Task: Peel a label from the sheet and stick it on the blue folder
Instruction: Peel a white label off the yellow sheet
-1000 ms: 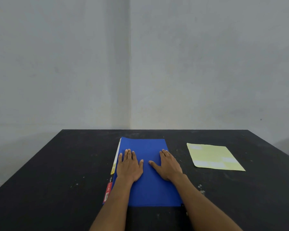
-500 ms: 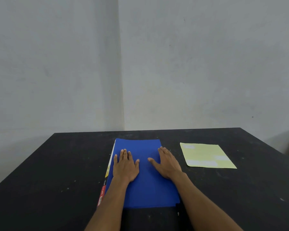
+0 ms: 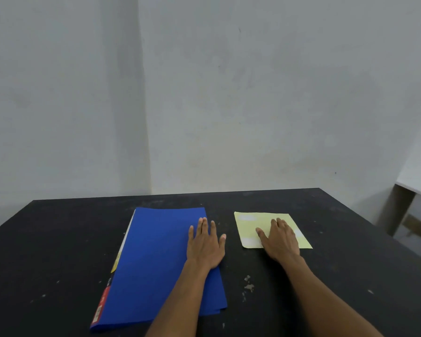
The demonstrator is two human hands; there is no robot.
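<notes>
Single head-worn view, facing forward and down, table (image 3: pixel 58 251) close below

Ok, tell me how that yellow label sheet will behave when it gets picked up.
The label sheet looks paper-thin and flat on the table, so it is probably light and floppy. It would likely slide if pushed, though the right hand lies flat on it, which should pin it.

Closed blue folder (image 3: pixel 156 259) flat, pale yellow label sheet (image 3: pixel 250 224) flat just right.
</notes>
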